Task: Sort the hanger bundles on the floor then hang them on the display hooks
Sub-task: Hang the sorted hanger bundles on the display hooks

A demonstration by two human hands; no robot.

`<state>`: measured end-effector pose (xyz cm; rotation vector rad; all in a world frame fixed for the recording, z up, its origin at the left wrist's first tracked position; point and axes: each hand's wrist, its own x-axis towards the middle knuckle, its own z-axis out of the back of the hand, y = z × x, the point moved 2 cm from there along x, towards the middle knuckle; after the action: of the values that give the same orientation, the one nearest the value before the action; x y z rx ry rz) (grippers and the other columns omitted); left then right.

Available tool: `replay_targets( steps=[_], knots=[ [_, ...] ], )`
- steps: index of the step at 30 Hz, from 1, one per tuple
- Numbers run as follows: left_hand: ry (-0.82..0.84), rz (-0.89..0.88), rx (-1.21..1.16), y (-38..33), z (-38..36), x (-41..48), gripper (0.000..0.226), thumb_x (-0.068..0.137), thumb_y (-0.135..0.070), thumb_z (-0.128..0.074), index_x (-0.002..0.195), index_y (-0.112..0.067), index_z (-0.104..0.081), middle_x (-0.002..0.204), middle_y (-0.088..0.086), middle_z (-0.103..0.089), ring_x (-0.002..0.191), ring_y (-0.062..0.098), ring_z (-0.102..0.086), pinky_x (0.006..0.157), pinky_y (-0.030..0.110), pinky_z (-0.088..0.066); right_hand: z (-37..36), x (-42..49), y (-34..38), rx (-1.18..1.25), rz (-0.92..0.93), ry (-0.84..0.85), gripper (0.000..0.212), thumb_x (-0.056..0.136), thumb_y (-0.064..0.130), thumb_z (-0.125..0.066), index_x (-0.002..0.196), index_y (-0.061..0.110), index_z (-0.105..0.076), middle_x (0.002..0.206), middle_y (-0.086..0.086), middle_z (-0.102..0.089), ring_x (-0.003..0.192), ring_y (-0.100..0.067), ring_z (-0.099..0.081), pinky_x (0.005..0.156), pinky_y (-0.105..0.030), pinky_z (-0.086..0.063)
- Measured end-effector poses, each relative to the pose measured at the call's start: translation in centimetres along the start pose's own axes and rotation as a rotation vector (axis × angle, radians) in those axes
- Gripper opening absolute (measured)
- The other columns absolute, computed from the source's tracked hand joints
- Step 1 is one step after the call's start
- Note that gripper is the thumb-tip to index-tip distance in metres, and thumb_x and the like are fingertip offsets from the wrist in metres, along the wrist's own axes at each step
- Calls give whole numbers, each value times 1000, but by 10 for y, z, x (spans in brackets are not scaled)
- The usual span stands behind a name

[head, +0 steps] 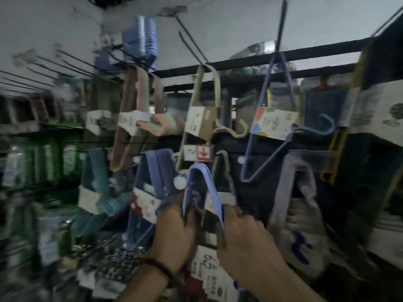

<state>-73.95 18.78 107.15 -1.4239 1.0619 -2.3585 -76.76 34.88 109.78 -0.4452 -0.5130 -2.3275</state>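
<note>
I hold a light blue hanger bundle (199, 182) upright in front of the display wall. My left hand (174, 232) grips its left side and my right hand (242, 238) grips its right side. Its bent top sits just right of a white-tipped display hook (180, 183). A paper label (207, 267) with "65" written on it hangs below my hands. Other bundles hang on hooks: pink (133, 118), beige (202, 118), blue (268, 127) and darker blue (152, 175). The picture is blurred.
Bare black wire hooks (54, 68) stick out at the upper left. A black shelf rail (261, 59) runs across the top right. Green packaged goods (39, 162) fill the left, boxed goods (375, 118) the right, and a white-and-blue bundle (298, 214) hangs at the right.
</note>
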Motion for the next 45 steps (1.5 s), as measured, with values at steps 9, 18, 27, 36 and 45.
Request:
replay_targets(
  steps=[9,18,27,36,45],
  knots=[
    [166,-14,101,123,126,69,59,103,-51,-48,154,-26,-32,123,-6,-66,103,-1,-63,87,23,-56,-93,102,148,-31,-71,-14,41,104,16,-50,142,12,-34,113,-8,-62,81,-22,-58,66,-32,-51],
    [395,-44,-40,183,162,97,103,93,-51,-63,157,-49,17,172,-7,-12,155,23,-25,122,50,-35,-129,170,203,-112,-75,-174,56,105,15,-49,154,8,-22,143,-13,-47,111,-30,-65,87,-35,-55],
    [560,-118,88,211,150,129,108,96,-40,-65,156,-43,26,168,-22,20,158,13,-11,125,42,-29,-150,208,197,-63,-248,-243,53,101,21,-60,145,11,-32,133,-9,-49,107,-27,-66,84,-37,-59],
    [615,-106,193,238,139,121,117,86,-66,-57,157,-31,29,166,-16,31,160,19,5,126,42,-23,-174,220,188,-219,-332,-73,39,100,34,-59,130,15,-43,123,-10,-66,108,-26,-70,84,-37,-60],
    [528,-117,472,253,187,92,65,96,-46,-55,155,-41,-27,159,-8,-25,137,24,-45,106,43,-50,-178,171,211,-129,-91,-354,49,97,49,-53,133,18,-43,129,-7,-51,118,-27,-57,88,-39,-57]
  ],
)
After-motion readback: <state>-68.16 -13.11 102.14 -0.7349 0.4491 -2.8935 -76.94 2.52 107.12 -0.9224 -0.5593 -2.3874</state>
